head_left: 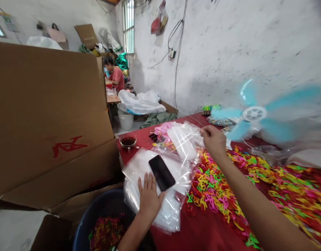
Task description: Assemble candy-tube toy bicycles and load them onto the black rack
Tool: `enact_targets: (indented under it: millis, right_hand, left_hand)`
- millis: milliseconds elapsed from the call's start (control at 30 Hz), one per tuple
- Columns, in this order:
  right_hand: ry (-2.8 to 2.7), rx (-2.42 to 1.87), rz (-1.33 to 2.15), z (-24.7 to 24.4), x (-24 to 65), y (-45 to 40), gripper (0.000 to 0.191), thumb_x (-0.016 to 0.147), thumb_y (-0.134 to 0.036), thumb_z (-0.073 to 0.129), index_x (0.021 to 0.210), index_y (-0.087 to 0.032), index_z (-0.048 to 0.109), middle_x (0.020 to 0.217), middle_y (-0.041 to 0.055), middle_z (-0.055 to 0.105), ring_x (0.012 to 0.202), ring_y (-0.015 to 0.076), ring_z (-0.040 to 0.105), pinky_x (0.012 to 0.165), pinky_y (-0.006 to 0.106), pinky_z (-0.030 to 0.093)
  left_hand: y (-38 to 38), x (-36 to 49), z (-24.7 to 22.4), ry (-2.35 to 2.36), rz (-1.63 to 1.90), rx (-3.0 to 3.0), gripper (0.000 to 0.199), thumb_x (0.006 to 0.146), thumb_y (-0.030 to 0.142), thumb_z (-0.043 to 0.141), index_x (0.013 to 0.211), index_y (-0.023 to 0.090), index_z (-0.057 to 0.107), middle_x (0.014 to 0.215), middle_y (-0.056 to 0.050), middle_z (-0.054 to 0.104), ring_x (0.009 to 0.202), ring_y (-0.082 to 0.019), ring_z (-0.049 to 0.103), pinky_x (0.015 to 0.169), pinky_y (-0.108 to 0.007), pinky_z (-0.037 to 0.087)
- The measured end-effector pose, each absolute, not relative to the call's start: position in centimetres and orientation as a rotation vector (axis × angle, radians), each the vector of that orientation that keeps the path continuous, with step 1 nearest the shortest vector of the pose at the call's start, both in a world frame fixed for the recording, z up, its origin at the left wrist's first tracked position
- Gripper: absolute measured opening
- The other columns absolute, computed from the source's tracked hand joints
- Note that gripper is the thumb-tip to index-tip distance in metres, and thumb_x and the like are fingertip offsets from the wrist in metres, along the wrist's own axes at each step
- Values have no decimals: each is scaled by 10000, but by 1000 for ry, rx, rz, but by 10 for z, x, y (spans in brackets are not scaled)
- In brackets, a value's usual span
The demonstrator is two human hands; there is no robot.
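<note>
Clear, glossy plastic bags (134, 167) – flat, overlapping – lie on the red tabletop (199, 230), a black phone (161, 172) on top. Left hand (150, 198) spread flat on them; right hand (214, 141) curled at their far edge – cannot tell if pinching plastic. Blue tub (83, 218): multicoloured pieces (108, 230). Glass cup (128, 141): dark liquid. Similar loose pieces (215, 191) cover the tabletop's right. Beyond: turquoise fan (254, 113), scuffed white wall (228, 42).

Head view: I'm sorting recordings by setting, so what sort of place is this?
Likely a small workshop: heaped multicoloured plastic pieces and clear plastic bags lie on a red-covered table, with a large brown cardboard box alongside.
</note>
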State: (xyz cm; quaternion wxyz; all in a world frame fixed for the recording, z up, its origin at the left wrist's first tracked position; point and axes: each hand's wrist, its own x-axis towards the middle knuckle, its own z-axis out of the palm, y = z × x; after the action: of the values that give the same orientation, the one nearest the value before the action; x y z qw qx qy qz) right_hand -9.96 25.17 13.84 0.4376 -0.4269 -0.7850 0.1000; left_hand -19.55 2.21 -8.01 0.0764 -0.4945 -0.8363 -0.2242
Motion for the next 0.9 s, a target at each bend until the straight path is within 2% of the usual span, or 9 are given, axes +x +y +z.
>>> enact_targets:
  millis: [67,167,300,400,533,700,800,900]
  right_hand:
    - [-1905,-1079,190,156,-90,256,119,744,-256,521,705,-194,615,662,20,612,653,181,528,619,271,360]
    - [-1844,-1130,129,178,-69,255,107,733,-272,545,683,-199,606,614,7,581,616,171,493,599,270,336]
    - [-1759,-1175,106,197,-34,237,224,767,-376,545,637,-197,575,573,1,530,584,162,455,588,289,322]
    - [-1736,-1120,152,203,-8,219,235,728,-413,584,658,-190,600,593,-5,544,585,157,476,597,294,351]
    - [-1636,-1032,298,210,27,206,207,652,-359,643,748,-177,665,682,20,634,624,162,541,658,321,433]
    - [-1390,-835,386,234,64,191,309,542,-316,733,807,-168,674,757,35,656,659,154,570,724,349,472]
    - [-1440,-868,313,244,81,172,313,590,-352,710,845,-172,682,787,39,661,686,154,575,734,348,460]
    - [-1528,-1020,246,240,94,155,273,646,-408,640,780,-173,678,729,27,645,657,155,546,678,331,433]
  left_hand:
    - [27,-195,-77,-2543,-697,-1489,657,850,474,508,1353,52,469,1436,-228,410,1359,-368,345,1129,-599,125]
    - [34,-195,-73,-2558,-732,-1531,619,858,445,499,1349,67,479,1438,-206,418,1367,-359,334,1132,-604,111]
    - [45,-190,-67,-2589,-710,-1520,671,845,475,518,1366,58,455,1441,-228,404,1383,-387,287,1122,-617,118]
    - [52,-184,-64,-2635,-678,-1488,690,835,481,538,1361,42,457,1437,-261,389,1381,-408,276,1112,-625,132]
    - [60,-180,-64,-2626,-652,-1552,618,841,424,543,1332,52,500,1443,-265,374,1386,-398,273,1112,-619,133]
    - [69,-180,-65,-2600,-694,-1554,611,837,423,531,1319,47,510,1436,-280,376,1382,-395,286,1107,-621,136]
    - [73,-181,-64,-2597,-829,-1537,623,827,393,535,1314,7,494,1424,-309,373,1383,-406,273,1106,-625,116]
    - [75,-177,-58,-2602,-989,-1540,643,822,337,528,1328,-50,438,1405,-350,371,1382,-419,264,1102,-632,114]
